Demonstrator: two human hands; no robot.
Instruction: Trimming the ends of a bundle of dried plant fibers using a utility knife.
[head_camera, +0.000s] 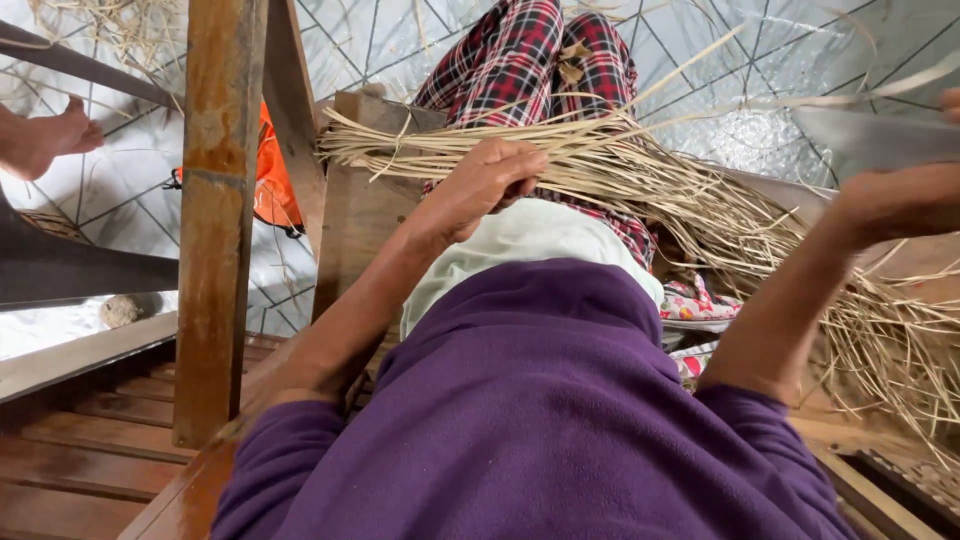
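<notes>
Head view, from left to right. One bare foot (45, 140) of another person at the far left edge, above pale patterned flooring (130, 215). One upright wooden post (215, 220), worn and brown, beside one orange cloth (272, 180). One wooden block (355, 215) carrying the bundle of straw strips (640, 175), thin, flat, pale yellow, too many for counting. Left hand (487, 182) curled closed around the strips near their left end. Red checked trousers (530, 60) under the bundle, purple sleeves (540, 420) below. Right hand (900, 200) at the right edge beside one grey flat blade (875, 138); fingers cut off by the picture edge, grip not possible to tell.
</notes>
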